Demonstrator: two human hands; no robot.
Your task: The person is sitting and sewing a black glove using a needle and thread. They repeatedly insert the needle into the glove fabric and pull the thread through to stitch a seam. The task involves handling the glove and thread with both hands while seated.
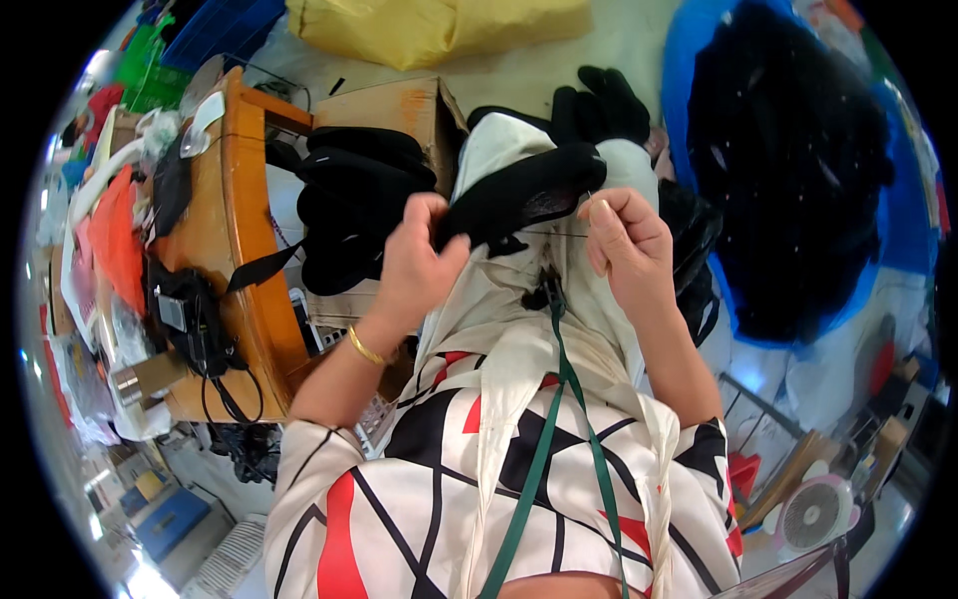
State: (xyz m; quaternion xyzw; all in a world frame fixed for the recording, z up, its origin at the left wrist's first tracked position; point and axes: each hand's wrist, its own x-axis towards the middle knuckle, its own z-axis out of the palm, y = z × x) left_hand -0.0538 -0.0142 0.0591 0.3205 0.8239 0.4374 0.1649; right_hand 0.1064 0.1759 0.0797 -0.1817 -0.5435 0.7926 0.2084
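Above the person's lap, the left hand (414,262) pinches a soft black fabric piece (524,192), fingers clamped on its edge. The right hand (624,245) nips a thin needle (591,192) beside it. The cloth looks light, limp, best gripped near the seam.

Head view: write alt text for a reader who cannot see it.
Seen from above, a person's left hand grips a black fabric piece while the right hand pinches a needle against it, over a lap in cream, black and red cloth. A wooden table stands to the left, a black-filled blue bag to the right.
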